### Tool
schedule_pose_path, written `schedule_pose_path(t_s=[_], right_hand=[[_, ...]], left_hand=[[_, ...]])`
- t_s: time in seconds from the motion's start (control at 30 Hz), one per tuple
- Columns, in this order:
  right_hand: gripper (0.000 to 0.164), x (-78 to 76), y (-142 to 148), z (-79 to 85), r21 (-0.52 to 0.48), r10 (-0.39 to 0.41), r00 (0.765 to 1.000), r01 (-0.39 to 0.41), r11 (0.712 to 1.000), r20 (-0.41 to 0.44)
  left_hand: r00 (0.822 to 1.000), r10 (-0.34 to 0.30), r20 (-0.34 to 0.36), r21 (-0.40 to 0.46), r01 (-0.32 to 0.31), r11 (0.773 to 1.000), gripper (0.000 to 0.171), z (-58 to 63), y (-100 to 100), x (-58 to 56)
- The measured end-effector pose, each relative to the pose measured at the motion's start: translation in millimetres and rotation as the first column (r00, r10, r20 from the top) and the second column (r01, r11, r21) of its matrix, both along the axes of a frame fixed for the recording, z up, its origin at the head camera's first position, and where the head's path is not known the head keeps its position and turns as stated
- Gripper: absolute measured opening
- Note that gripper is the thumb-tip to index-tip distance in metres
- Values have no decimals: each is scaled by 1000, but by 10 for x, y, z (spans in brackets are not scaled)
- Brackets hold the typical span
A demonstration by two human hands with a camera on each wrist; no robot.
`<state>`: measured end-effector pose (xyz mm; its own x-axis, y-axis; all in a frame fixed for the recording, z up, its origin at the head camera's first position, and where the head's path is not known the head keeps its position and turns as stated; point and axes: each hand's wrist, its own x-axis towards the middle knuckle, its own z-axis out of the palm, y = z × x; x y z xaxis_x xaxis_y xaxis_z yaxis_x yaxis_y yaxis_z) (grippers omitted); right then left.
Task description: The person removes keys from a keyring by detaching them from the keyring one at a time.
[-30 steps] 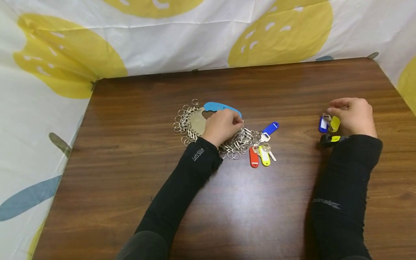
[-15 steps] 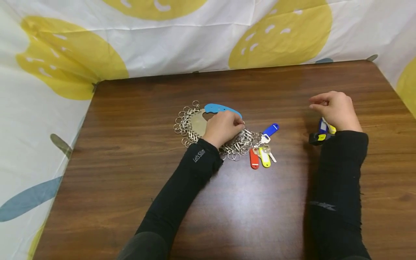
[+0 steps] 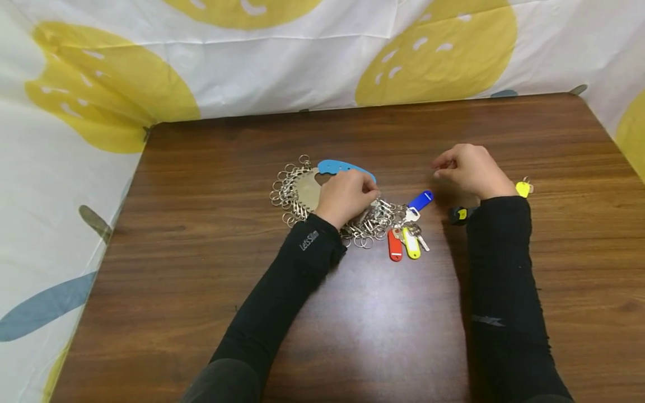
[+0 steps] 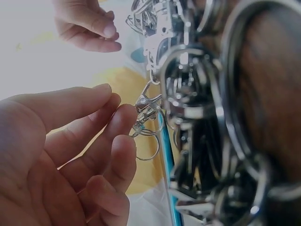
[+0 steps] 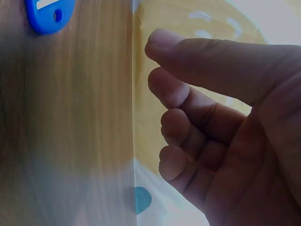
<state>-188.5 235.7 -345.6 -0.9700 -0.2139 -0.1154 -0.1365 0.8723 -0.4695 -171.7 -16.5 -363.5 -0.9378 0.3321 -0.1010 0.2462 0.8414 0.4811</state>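
Observation:
Over the round metal plate [image 3: 306, 190] with its blue handle [image 3: 342, 167] and many silver clips [image 3: 368, 226] lies my left hand [image 3: 347, 196]. In the left wrist view its fingers are loosely bent, their tips close by a silver clip and ring [image 4: 148, 117]; nothing shows between thumb and forefinger. My right hand [image 3: 473, 168] hovers right of the blue key tag [image 3: 420, 201], fingers loosely curled and holding nothing. Below that tag lie a silver key [image 3: 411, 214], a red key tag [image 3: 395, 245] and a yellow key tag [image 3: 411, 243] with keys.
Another yellow key tag [image 3: 523, 189] with a key lies on the right, partly behind the right wrist. A black wrist camera [image 3: 458, 215] sits at the right cuff. A patterned cloth [image 3: 282, 73] hangs behind the brown wooden table [image 3: 201, 268].
My right hand has moved left, away from the blue and yellow key tags on the right, toward the clips. My left hand has stayed at the plate.

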Motion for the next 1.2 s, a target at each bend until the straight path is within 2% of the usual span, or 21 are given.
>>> schedule_pose_path(t_s=[0.3,0.5,0.63,0.83,1.03,1.2], right_hand=[[22,13,-34,17,16,16,1000,-16,1000,-7],[20,23,-163,28,33,71,997,-71,997,-3],[18,18,-323,24,15,150,985,-152,988,82],[14,17,-449,-1,-33,230,947,-229,973,226],[11,5,-448,-27,-51,263,909,-261,964,323],[9,9,-451,-37,-46,253,905,-253,966,341]], left_hand=[[1000,-9,-13,14,9,1000,15,31,46,0],[1000,-14,-12,18,15,1000,15,32,62,-10],[1000,-19,-6,11,19,1000,14,27,67,-22],[1000,-20,-2,8,20,1000,15,29,58,-32],[1000,-13,0,7,13,1000,13,22,53,-30],[1000,-20,4,4,20,1000,14,31,52,-26]])
